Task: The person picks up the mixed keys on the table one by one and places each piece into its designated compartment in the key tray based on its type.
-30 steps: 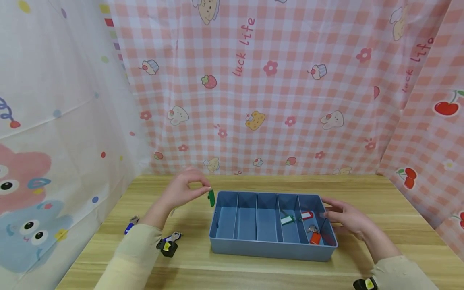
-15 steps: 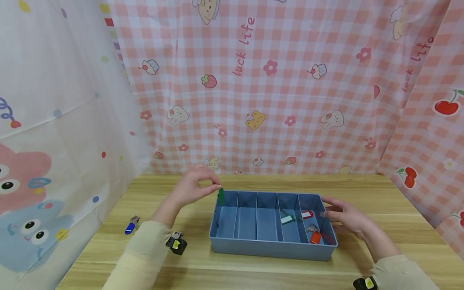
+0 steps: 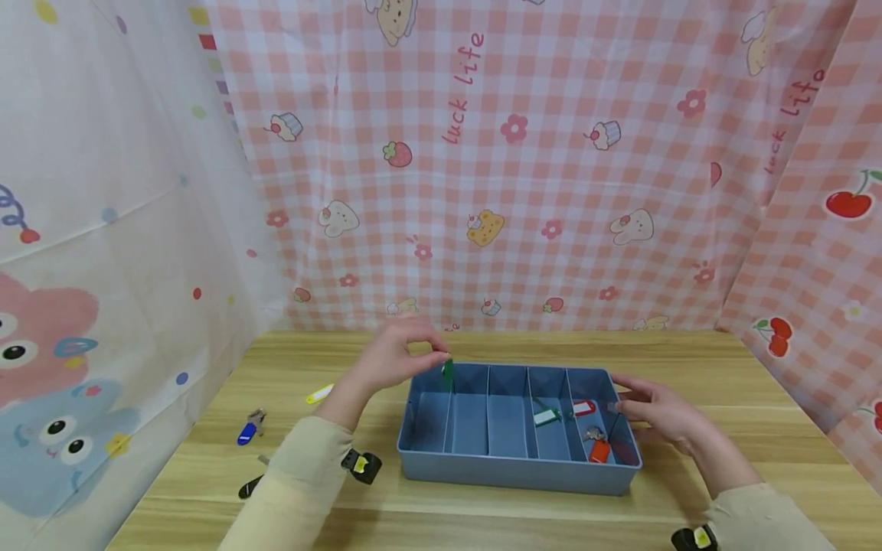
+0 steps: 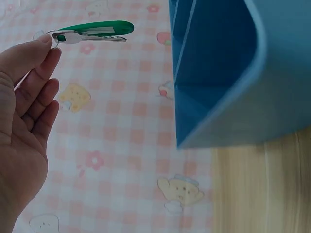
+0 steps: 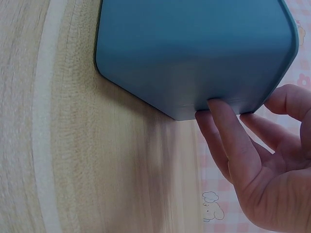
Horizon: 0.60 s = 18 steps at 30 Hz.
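Observation:
My left hand (image 3: 396,356) pinches the ring of a green key tag (image 3: 448,373) between thumb and fingertips. In the left wrist view a silver key (image 4: 92,37) hangs beside the tag on that ring. The tag is over the back of the blue divided box (image 3: 517,473), near its leftmost divider. My right hand (image 3: 664,417) holds the box's right end, fingers against the outer wall and thumb at the rim. A green-framed tag (image 3: 547,418) lies in the second compartment from the right. A red-framed tag (image 3: 583,409) and an orange-red tag (image 3: 599,451) with a key lie in the rightmost.
On the wooden table (image 3: 510,524), left of the box, lie a blue key tag (image 3: 246,434) with keys, a yellow tag (image 3: 320,394) and a black tag (image 3: 249,487), partly covered by my left sleeve. A checked cloth (image 3: 441,191) hangs behind the table.
My left hand has carried the green key tag rightward from beside the box to over it. The yellow and black tags have come into view. My right hand and the box stay put.

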{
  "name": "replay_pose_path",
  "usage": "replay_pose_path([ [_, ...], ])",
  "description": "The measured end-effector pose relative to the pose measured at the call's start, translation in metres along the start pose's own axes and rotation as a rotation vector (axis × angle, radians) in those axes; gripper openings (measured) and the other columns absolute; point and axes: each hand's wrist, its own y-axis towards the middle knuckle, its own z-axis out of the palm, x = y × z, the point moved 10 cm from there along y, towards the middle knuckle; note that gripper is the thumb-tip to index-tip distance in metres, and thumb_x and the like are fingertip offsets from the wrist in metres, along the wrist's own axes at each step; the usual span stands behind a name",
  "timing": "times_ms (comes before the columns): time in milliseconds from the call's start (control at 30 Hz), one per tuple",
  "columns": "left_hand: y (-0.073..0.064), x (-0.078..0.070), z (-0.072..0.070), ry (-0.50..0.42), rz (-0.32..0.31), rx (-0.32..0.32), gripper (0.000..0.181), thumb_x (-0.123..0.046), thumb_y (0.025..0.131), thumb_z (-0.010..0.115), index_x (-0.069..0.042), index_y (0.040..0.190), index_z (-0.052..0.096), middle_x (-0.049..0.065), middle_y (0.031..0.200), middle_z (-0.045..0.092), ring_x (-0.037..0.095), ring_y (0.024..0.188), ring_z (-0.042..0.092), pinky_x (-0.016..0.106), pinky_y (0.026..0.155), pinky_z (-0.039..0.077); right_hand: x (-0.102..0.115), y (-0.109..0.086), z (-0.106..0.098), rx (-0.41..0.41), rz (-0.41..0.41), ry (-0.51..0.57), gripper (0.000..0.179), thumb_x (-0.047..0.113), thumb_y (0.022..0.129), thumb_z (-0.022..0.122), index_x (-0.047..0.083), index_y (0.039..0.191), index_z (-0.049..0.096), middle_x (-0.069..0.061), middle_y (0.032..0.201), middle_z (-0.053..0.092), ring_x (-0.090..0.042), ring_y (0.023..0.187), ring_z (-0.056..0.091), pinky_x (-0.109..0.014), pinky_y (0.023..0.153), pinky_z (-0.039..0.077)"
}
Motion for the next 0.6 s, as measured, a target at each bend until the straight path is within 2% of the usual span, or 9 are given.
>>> replay_pose_path([
  [267, 0.017, -0.011, 0.015, -0.008, 0.049, 0.0, 0.006, -0.009, 0.082, 0.081, -0.01, 0.085, 0.076, -0.005, 0.083, 0.072, 0.014, 0.084, 0.057, 0.033, 0.08, 0.045, 0.001, -0.001, 0.001, 0.005, -0.011, 0.003, 0.067, 0.009, 0.101, 0.053, -0.008, 0.153, 0.016, -0.042, 0.141, 0.033, -0.037, 0.114, 0.057, -0.053, 0.089, 0.052],
  [600, 0.035, -0.024, 0.034, -0.031, 0.037, 0.037, 0.005, -0.011, 0.084, 0.08, -0.01, 0.087, 0.077, -0.005, 0.085, 0.072, 0.015, 0.086, 0.054, 0.03, 0.08, 0.044, 0.0, 0.001, 0.001, 0.011, -0.013, 0.015, 0.068, 0.009, 0.1, 0.054, -0.008, 0.153, 0.015, -0.043, 0.143, 0.031, -0.04, 0.116, 0.056, -0.053, 0.088, 0.052],
])
